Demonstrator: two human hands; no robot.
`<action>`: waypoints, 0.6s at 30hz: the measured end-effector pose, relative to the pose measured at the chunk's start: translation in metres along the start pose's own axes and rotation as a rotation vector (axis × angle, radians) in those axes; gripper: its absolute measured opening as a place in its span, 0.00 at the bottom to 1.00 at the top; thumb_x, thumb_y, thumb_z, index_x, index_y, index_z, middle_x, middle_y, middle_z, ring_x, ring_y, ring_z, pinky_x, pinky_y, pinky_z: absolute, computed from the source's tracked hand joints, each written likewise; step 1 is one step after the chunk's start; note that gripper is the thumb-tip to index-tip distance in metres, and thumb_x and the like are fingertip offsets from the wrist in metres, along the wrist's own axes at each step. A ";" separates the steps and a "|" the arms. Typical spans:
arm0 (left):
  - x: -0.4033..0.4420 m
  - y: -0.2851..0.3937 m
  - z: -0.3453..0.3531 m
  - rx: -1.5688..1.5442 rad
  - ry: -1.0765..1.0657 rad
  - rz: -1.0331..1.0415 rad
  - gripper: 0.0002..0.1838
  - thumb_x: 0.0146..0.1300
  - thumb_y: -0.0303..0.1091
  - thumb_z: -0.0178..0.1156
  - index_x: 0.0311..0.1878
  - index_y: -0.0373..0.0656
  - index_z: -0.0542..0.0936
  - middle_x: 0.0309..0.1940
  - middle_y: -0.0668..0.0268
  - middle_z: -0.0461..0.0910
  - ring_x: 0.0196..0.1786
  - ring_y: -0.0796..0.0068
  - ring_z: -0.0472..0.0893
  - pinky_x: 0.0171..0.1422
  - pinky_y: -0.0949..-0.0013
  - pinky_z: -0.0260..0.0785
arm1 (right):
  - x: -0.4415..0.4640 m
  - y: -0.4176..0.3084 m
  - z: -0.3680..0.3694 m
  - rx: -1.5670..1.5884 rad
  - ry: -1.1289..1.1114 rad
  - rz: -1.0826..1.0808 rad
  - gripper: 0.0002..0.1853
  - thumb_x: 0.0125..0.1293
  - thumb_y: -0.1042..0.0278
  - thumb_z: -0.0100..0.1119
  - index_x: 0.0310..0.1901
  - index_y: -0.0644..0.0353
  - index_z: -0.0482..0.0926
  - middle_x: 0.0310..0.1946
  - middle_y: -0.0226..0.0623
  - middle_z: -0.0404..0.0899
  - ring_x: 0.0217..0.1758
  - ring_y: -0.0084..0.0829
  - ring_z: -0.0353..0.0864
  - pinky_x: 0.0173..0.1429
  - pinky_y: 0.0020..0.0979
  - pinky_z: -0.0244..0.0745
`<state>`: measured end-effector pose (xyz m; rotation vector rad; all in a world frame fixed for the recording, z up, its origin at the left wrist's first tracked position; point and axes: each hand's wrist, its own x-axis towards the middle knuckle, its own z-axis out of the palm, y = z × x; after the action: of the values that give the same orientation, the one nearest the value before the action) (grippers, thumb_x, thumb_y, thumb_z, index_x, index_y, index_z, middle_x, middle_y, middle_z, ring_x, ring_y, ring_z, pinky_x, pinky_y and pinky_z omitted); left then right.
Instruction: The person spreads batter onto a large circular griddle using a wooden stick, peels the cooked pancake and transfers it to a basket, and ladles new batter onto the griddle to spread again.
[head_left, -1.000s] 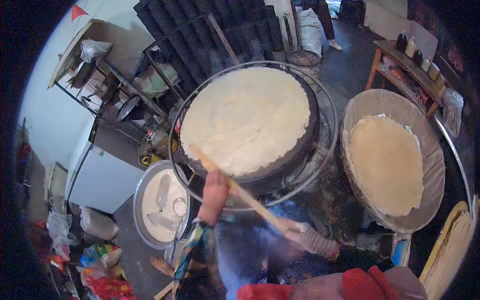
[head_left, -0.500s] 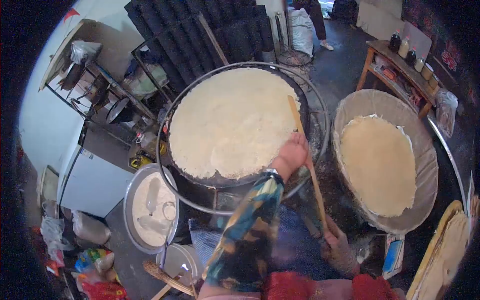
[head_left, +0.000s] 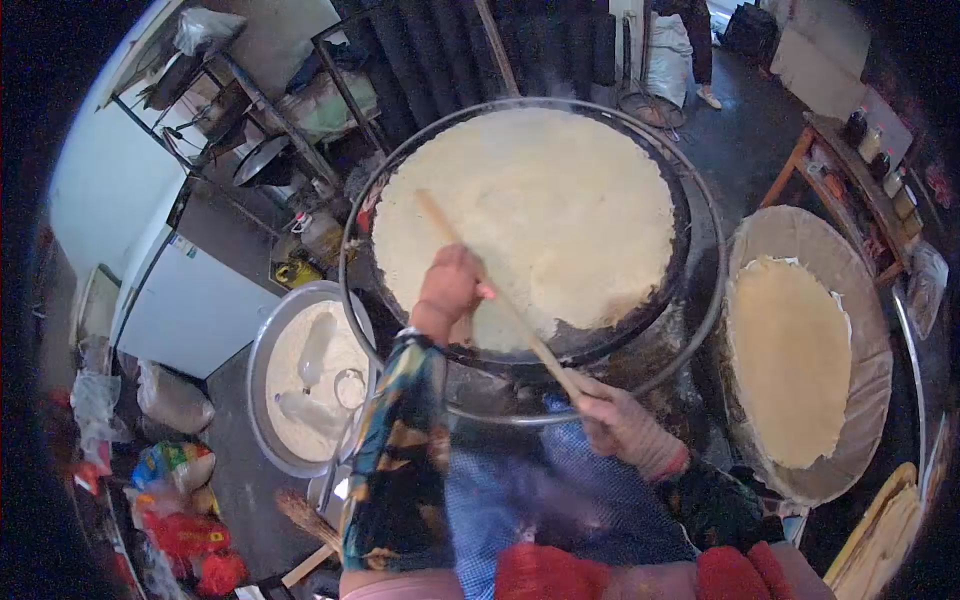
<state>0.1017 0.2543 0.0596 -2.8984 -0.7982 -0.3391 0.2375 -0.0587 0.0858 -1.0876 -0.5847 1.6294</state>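
A large thin pale pancake (head_left: pixel 560 210) covers most of the round dark griddle (head_left: pixel 683 235). Its front edge is ragged, and bare dark surface shows there. My left hand (head_left: pixel 450 288) is closed around the middle of a long wooden spatula (head_left: pixel 520 325), over the front left of the pancake. At the spatula's near end my right hand (head_left: pixel 622 428) is closed on it, just in front of the griddle. The flat tip lies over the pancake's left part; whether it touches the batter I cannot tell.
A metal ring (head_left: pixel 712 300) surrounds the griddle. To the left stands a metal basin (head_left: pixel 262 440) of batter with bottles in it. On the right, a cloth-lined basket (head_left: pixel 868 300) holds a finished pancake (head_left: pixel 790 360). A wooden bench (head_left: pixel 850 170) with bottles is behind it.
The spatula has swung from the right edge of the pancake to its left side. My left hand moved left with it, and my right hand came up closer to the griddle. The view shifted.
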 end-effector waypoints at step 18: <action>0.087 0.258 -0.005 -0.356 0.381 0.593 0.45 0.40 0.63 0.59 0.55 0.32 0.72 0.54 0.47 0.70 0.59 0.48 0.68 0.67 0.56 0.58 | -0.173 0.044 -0.009 -0.052 0.772 -0.142 0.26 0.68 0.62 0.49 0.66 0.56 0.60 0.31 0.24 0.73 0.24 0.13 0.65 0.26 0.18 0.62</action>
<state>0.3073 0.0756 0.0724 -3.0392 0.2022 -0.9920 0.2314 -0.2363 0.1088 -1.5505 -0.1799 0.9587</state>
